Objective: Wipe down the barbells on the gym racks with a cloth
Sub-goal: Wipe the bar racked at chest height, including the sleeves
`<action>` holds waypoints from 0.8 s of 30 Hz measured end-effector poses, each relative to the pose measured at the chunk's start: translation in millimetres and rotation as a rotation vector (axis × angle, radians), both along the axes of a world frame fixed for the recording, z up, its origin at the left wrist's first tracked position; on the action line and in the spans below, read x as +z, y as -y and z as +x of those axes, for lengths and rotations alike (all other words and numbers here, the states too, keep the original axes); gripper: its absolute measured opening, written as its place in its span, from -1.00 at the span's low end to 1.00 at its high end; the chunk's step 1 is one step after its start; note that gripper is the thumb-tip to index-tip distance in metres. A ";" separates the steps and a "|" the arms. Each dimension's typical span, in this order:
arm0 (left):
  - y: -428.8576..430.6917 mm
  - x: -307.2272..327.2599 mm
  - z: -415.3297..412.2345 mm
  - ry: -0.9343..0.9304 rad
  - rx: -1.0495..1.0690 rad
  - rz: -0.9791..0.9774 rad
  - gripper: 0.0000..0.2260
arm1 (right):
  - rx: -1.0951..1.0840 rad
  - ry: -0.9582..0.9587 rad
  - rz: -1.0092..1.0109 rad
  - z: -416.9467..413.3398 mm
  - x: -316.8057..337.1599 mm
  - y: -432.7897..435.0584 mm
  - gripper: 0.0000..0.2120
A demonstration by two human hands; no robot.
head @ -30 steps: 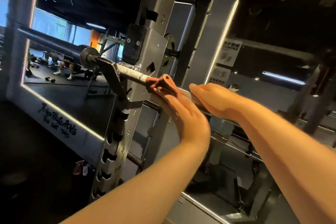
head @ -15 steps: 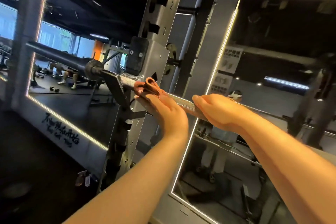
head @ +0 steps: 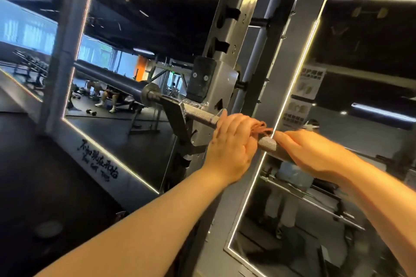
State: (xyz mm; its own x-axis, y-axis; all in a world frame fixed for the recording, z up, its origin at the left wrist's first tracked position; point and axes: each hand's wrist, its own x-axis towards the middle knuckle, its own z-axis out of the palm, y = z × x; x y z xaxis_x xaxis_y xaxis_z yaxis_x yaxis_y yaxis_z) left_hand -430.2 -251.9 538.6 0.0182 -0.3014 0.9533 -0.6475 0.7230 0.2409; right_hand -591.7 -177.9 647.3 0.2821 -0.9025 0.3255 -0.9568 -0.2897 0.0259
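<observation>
A steel barbell [head: 202,114] with a knurled shaft lies across the hook of a grey rack upright [head: 225,78], its dark sleeve [head: 108,76] reaching out to the left. My left hand [head: 229,148] grips the shaft just right of the hook, wrapped round a reddish-brown cloth [head: 261,129] that bunches out past my fingers. Right beside it, my right hand [head: 301,150] holds the bare shaft from above. A short knurled stretch shows between the two hands.
Lit-edged wall mirrors [head: 126,87] stand behind the rack, reflecting benches, dumbbells and seated people. The rack's black hook pad [head: 200,81] sits just above the bar. Dark rubber floor [head: 33,175] lies at lower left.
My left hand has slid the cloth rightward along the shaft, away from the hook and up against my right hand. The view has shifted slightly.
</observation>
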 end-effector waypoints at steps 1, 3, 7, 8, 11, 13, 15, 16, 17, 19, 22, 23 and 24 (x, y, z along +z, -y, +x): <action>1.9 4.1 9.9 -0.017 0.018 0.013 -0.72 | 0.000 -0.003 -0.003 0.2 -0.6 -0.2 -0.59; 9.4 9.5 29.7 -0.132 0.071 0.075 -0.73 | 0.000 -0.018 -0.006 2.6 -1.1 -4.1 -0.56; 4.8 21.0 34.3 -0.419 0.158 0.238 -0.80 | -0.023 -0.121 -0.022 4.3 -1.5 -7.7 -0.65; -0.4 22.3 23.1 -0.392 0.142 0.224 -0.84 | -0.031 -0.113 -0.030 4.6 -0.9 -8.1 -0.67; -13.9 10.4 -3.5 -0.155 0.057 0.082 -0.84 | -0.069 -0.109 -0.031 6.3 -2.3 -8.5 -0.59; -11.0 5.9 11.9 -0.038 0.023 0.038 -0.76 | -0.071 -0.106 -0.030 6.4 -3.2 -8.2 -0.57; 1.4 8.5 36.5 0.009 0.072 0.072 -0.71 | -0.069 -0.113 -0.032 6.2 -4.1 -8.1 -0.57; 7.1 12.6 47.5 -0.009 0.118 0.108 -0.69 | -0.065 -0.098 -0.035 5.7 -4.1 -8.0 -0.56; 12.9 19.7 56.6 -0.067 0.155 0.156 -0.66 | -0.063 -0.078 -0.038 5.1 -3.6 -7.8 -0.54; 19.5 31.5 64.8 -0.236 0.185 0.247 -0.63 | -0.070 -0.058 -0.036 4.7 -4.8 -7.4 -0.53; 9.6 26.6 44.9 -0.258 0.167 0.263 -0.82 | -0.072 -0.062 -0.041 5.4 -5.9 -7.2 -0.54; 1.9 20.4 32.8 -0.215 0.120 0.214 -0.86 | -0.071 -0.059 -0.042 5.8 -5.9 -6.9 -0.55; -5.6 12.9 20.4 -0.152 0.072 0.153 -0.84 | -0.068 -0.057 -0.044 6.6 -6.3 -7.0 -0.55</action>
State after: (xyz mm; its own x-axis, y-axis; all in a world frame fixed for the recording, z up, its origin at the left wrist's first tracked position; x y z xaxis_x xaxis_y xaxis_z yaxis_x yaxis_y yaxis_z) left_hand -409.8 -246.3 551.4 0.1851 -0.4349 0.8812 -0.6437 0.6239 0.4432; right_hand -585.1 -171.0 641.0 0.2397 -0.9054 0.3505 -0.9708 -0.2214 0.0919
